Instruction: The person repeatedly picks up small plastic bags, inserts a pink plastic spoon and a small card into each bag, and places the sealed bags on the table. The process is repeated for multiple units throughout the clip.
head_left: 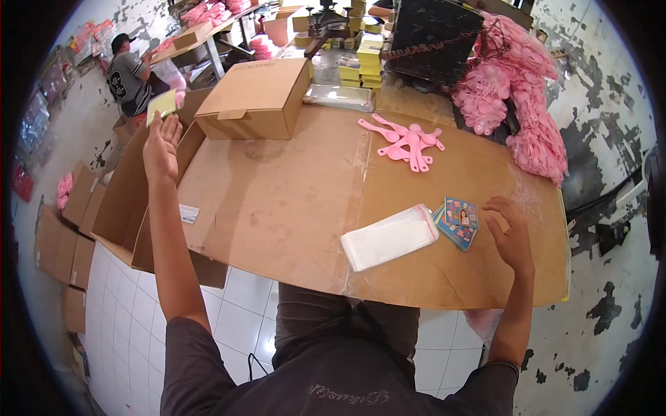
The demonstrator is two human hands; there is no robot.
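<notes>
My left hand reaches out over the big cardboard box at the left, fingers stretched. Right at its fingertips is a pale yellow card with a bit of pink beside it; no closed grip on it shows. Above the table's right side, my right hand has its fingers apart and holds nothing. Close to it lies a small stack of blue printed cards. These touch the end of a pile of clear plastic sleeves. Farther back, several pink plastic spoons lie in a loose heap.
A closed cardboard carton stands at the back left of the cardboard-covered table, beside the open box. Behind are yellow card stacks, a black box and heaped bags of pink spoons. Another person works at far left.
</notes>
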